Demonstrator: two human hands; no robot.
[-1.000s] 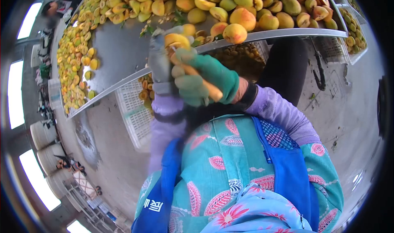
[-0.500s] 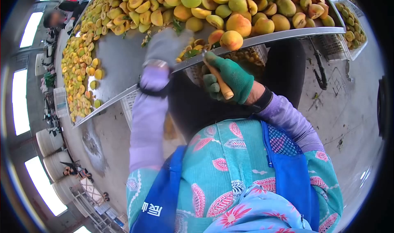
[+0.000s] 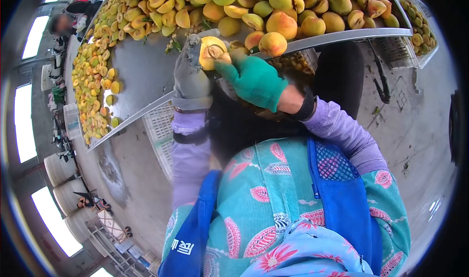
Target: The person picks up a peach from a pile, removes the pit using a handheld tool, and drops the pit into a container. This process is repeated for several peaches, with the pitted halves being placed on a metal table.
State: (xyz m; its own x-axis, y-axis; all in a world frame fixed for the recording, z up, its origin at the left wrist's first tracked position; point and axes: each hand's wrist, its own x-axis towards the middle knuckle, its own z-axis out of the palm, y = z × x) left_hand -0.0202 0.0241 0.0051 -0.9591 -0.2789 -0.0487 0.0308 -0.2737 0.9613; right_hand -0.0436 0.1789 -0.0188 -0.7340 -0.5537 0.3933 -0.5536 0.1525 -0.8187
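Observation:
My left hand (image 3: 191,76), in a grey glove, is closed around a halved yellow peach (image 3: 208,46) with its cut face toward my right hand. My right hand (image 3: 259,83), in a green glove, is closed, its fingertips at the peach. A thin curved metal loop (image 3: 218,48) crosses the cut face; it looks like the end of the wooden-handled pitting tool, whose handle is now hidden in the glove. Just beyond both hands, whole and halved peaches (image 3: 281,25) lie on the metal table (image 3: 146,72).
The table's raised metal rim (image 3: 342,35) runs just ahead of my lap. Below it stand a white plastic crate (image 3: 159,130) and another crate holding fruit pieces (image 3: 293,62). A fruit-filled basket (image 3: 417,30) is at the right. Another person (image 3: 63,25) is far left.
My left hand, blurred before, has come right and now holds a halved peach up. My right hand has turned and moved left to meet it; the tool's wooden handle no longer shows.

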